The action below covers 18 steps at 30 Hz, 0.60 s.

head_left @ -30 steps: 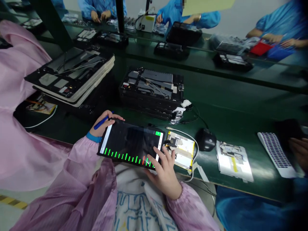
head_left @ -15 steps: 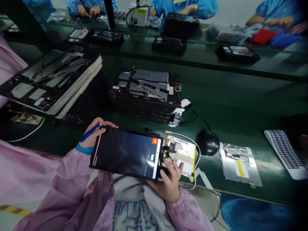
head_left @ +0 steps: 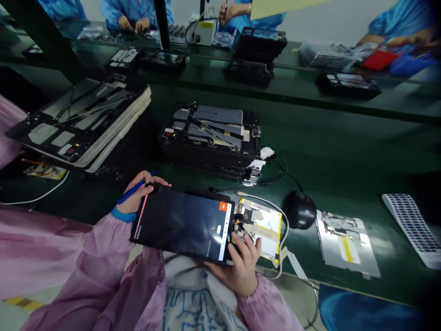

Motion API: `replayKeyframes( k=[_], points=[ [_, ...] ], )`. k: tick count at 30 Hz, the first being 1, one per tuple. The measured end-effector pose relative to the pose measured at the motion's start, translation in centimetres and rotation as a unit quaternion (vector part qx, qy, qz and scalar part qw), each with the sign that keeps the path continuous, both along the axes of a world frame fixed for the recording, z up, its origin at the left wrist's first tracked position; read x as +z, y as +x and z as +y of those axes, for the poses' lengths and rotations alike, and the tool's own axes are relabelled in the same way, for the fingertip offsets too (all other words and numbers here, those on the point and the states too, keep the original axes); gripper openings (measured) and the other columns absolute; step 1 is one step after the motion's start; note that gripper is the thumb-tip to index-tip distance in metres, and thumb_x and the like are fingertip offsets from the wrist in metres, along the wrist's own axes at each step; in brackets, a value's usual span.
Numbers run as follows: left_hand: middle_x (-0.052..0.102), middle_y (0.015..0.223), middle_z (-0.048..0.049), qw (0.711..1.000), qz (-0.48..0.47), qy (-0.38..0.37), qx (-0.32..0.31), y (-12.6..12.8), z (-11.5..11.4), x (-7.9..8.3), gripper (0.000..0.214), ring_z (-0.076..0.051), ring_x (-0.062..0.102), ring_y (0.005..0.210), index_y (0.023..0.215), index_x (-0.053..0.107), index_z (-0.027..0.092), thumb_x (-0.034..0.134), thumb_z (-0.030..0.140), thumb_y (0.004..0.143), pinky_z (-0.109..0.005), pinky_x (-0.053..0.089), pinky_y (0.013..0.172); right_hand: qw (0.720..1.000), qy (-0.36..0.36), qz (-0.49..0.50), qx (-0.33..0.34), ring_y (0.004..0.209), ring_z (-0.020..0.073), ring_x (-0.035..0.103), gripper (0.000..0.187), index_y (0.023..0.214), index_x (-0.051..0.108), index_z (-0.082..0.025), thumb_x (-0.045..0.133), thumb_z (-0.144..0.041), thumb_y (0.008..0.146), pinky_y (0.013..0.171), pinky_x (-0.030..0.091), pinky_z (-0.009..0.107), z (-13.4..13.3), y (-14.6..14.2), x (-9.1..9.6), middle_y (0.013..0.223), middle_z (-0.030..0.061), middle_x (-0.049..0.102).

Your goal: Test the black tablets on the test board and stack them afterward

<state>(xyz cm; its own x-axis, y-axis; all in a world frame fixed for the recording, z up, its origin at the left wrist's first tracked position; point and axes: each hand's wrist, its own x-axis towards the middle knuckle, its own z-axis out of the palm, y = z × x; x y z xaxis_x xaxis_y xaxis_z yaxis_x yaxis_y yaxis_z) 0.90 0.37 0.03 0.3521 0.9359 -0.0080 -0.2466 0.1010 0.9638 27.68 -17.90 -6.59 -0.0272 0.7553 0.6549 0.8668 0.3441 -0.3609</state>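
Observation:
A lit tablet screen [head_left: 184,224] with a mostly dark picture, an orange square and a white strip is held tilted over the table's front edge. My left hand [head_left: 136,195] grips its left end, thumb on the front, with a blue pen [head_left: 135,188] lying across the same hand. At the lower right corner, my right hand [head_left: 241,266] is closed around the edge, fingers on the front side. Against the screen's right end lies a battery-and-board assembly [head_left: 263,225] with yellow edges, joined to it by short dark flex cables. A white cable [head_left: 286,225] curves round the assembly.
Behind the screen stands a stack of black tablet housings [head_left: 210,138]; another stack [head_left: 86,119] is at left. To the right are a black mouse [head_left: 299,210], a metal plate with a board [head_left: 347,243] and a white keyboard [head_left: 411,225]. Co-workers in blue sleeves [head_left: 138,11] sit across the table.
The view has shifted slightly, so the table's things appear a little lower and to the right. My hands keep the same hold on the screen. Across the table, a co-worker's hands have moved together.

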Motion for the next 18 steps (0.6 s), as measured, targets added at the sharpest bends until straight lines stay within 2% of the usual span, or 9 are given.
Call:
replayKeyframes(
  k=[9,18],
  points=[
    [0.071,0.094,-0.0094,1.0,-0.016,0.009,-0.011,0.02,0.03,-0.06,0.025,-0.029,0.066,0.098,0.078,0.042,0.018,0.067,0.018,0.078,-0.042,0.049,0.083,1.0,-0.007,-0.004,-0.009,0.126,0.0341,0.042,0.081,0.139,0.032,-0.027,0.071,-0.05,0.071,0.106,0.023,0.064,0.06,-0.04,0.14,0.128,0.012,0.055],
    [0.071,0.094,-0.0084,0.999,-0.034,0.005,-0.007,0.2,-0.11,0.01,0.022,-0.029,0.065,0.099,0.078,0.043,0.018,0.065,0.015,0.078,-0.043,0.049,0.084,1.0,-0.005,-0.009,-0.026,0.124,0.0326,0.042,0.078,0.136,0.035,-0.025,0.069,-0.053,0.072,0.106,0.023,0.062,0.15,-0.16,0.13,0.115,0.0114,0.059]
  ],
)
